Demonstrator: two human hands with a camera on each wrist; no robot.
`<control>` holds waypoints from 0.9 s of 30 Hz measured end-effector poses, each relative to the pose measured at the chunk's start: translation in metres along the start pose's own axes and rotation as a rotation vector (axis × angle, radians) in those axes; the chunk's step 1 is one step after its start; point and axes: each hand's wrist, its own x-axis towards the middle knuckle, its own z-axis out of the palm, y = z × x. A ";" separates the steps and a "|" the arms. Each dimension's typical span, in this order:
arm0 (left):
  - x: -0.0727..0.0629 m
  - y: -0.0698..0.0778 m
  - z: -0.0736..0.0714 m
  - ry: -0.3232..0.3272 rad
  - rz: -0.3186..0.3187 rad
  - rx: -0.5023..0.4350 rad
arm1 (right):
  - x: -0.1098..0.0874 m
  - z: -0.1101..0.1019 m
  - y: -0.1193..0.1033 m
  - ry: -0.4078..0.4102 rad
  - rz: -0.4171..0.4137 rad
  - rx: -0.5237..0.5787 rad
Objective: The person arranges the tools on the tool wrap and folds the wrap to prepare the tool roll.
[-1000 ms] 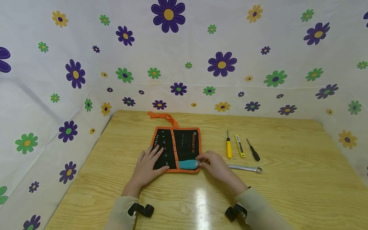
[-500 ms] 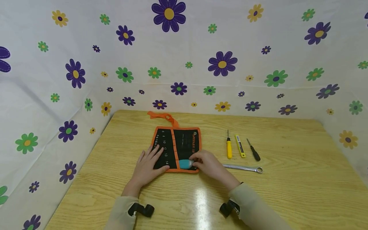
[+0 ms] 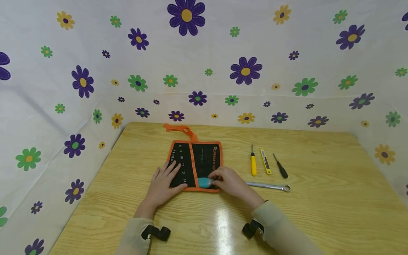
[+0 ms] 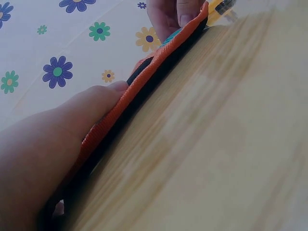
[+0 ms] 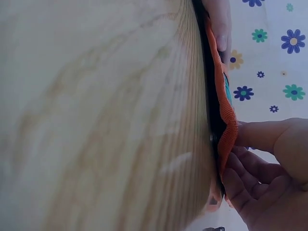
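A black tool pouch [image 3: 204,159] with orange trim and printed size numbers lies spread on the table. My left hand [image 3: 164,185] rests on its left part, fingers spread; in the left wrist view the thumb [image 4: 103,98] lies along the orange edge. At the pouch's lower right, a teal-handled tool [image 3: 204,182] with a greyish end sits partly in the pocket, its left part hidden under the fabric. My right hand [image 3: 232,182] pinches the greyish end between thumb and fingers. The right wrist view shows those fingers [image 5: 255,136] close by the pouch's orange edge.
Right of the pouch lies a silver ring-ended wrench [image 3: 271,186], its left end hidden by the right hand. Beyond it lie a yellow-handled screwdriver [image 3: 253,165], a yellow box cutter [image 3: 266,163] and a black screwdriver [image 3: 282,170]. An orange strap [image 3: 181,129] trails behind the pouch.
My right hand has moved left, sliding the teal-handled tool deeper into the pouch pocket, so less of the teal shows. My left hand has stayed in place.
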 end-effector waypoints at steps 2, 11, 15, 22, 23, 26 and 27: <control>0.000 0.000 0.000 -0.004 -0.004 0.002 | 0.000 0.000 0.000 -0.011 0.002 0.004; 0.000 0.000 -0.001 -0.011 -0.010 -0.003 | -0.013 -0.012 0.002 0.001 0.004 0.048; 0.000 0.001 -0.002 -0.011 -0.013 -0.005 | -0.020 -0.020 0.007 0.039 0.058 0.071; 0.000 0.002 -0.003 0.000 -0.005 -0.002 | -0.031 -0.036 0.020 0.159 0.157 0.071; 0.000 0.002 -0.003 -0.001 -0.007 -0.003 | -0.032 -0.038 0.023 0.178 0.157 0.064; 0.000 0.002 -0.003 -0.006 -0.008 0.000 | -0.033 -0.045 0.031 0.248 0.166 0.036; 0.000 0.002 -0.002 -0.008 -0.010 0.000 | -0.033 -0.048 0.034 0.275 0.166 0.025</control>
